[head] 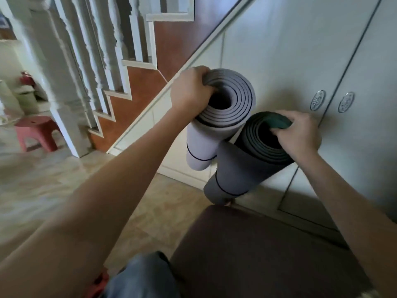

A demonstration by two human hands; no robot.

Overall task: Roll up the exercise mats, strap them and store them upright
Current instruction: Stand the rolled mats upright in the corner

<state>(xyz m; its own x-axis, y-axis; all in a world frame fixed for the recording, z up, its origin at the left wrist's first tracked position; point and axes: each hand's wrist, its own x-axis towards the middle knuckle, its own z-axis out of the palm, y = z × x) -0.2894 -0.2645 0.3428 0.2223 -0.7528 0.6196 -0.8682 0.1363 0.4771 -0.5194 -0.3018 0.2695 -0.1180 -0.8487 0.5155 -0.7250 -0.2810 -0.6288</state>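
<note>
Two rolled mats stand on end against the white cabinet wall. My left hand (190, 91) grips the top rim of the light lilac mat (204, 145), fingers hooked into its hollow core. A thin dark strap circles this roll low down. My right hand (298, 132) grips the top rim of the dark grey mat (231, 168), whose inner layers show green; fingers curl into its core. A thin dark strap rings its lower part too. The lilac roll sits higher, its bottom end apart from the floor; the grey roll's bottom end is hidden behind a dark seat.
White cabinet doors (300, 50) with two round metal pulls (332, 102) lie behind the mats. A dark brown seat (257, 254) is in front of me at lower right. A staircase with white balusters (86, 61) rises at left, a pink stool (36, 132) beside it. Beige tile floor (64, 179).
</note>
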